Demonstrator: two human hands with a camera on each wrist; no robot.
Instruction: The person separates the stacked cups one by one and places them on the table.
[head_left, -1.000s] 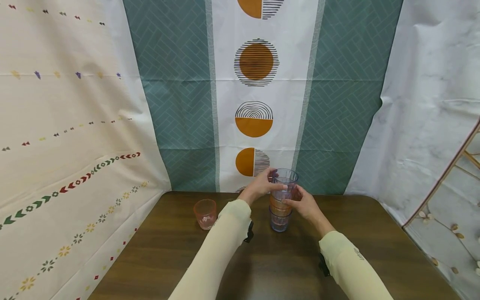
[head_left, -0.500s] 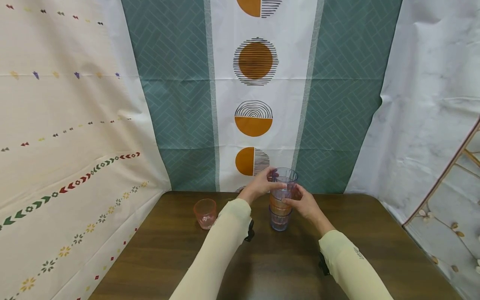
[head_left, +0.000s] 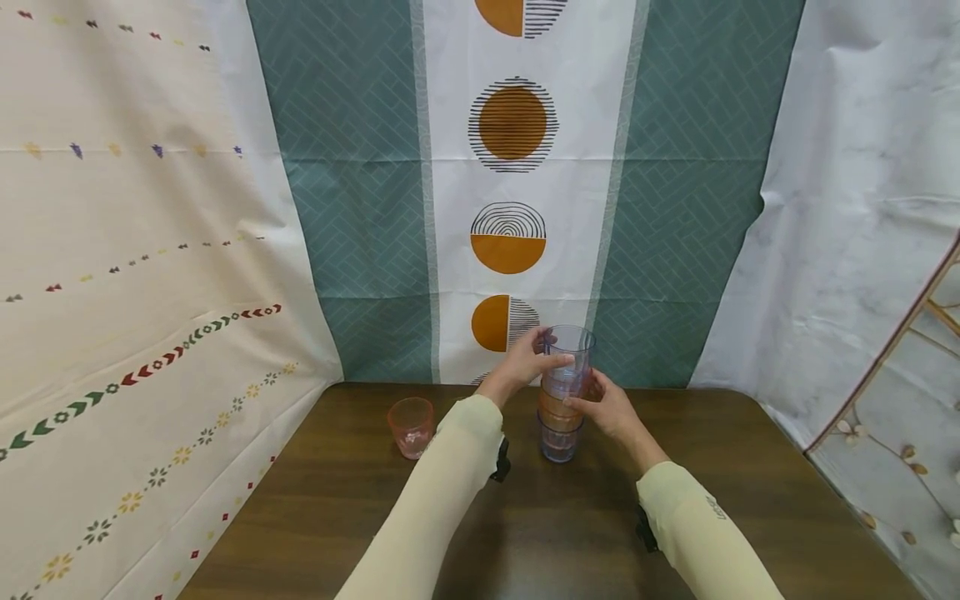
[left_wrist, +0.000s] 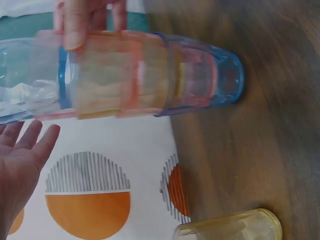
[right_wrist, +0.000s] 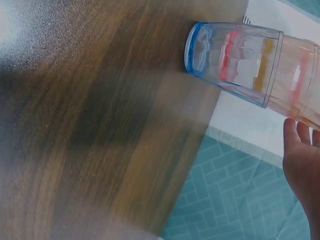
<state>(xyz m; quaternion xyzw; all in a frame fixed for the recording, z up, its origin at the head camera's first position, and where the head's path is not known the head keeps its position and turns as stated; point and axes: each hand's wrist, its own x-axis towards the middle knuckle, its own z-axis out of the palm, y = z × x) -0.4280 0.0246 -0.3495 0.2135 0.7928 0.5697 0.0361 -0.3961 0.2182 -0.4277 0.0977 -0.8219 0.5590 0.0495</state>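
— What fills the frame, from the largest thing down?

— We see hanging printed cloths (head_left: 517, 167) across the whole upper frame: teal and white with orange discs in the centre, cream with small coloured marks at left, pale grey at right. Below them a dark wooden table (head_left: 360, 517) takes the lower middle of the head view.

— And on the table?

— Just below frame centre stands a stack of clear tumblers (head_left: 561, 417), upright, its blue-tinted base on the wood, orange and pink cups nested above it. The top tumbler (head_left: 570, 354), clear and bluish, sits highest and appears raised a little out of the cups beneath; how far it is seated we cannot tell through the clear walls.

— What are our hands doing?

— Our left hand (head_left: 527, 360), reaching in from the lower left, holds the top tumbler near its rim, thumb across the near side and fingers curled behind. In the left wrist view the fingers look fairly straight beside the cup, so the grip is a light one. Our right hand (head_left: 606, 410), from the lower right, wraps the middle of the stack, fingertips (head_left: 577, 403) pressed on the orange cup.

— Anything smaller?

— A single pink tumbler (head_left: 410, 427) stands alone left of centre, well apart from the stack.
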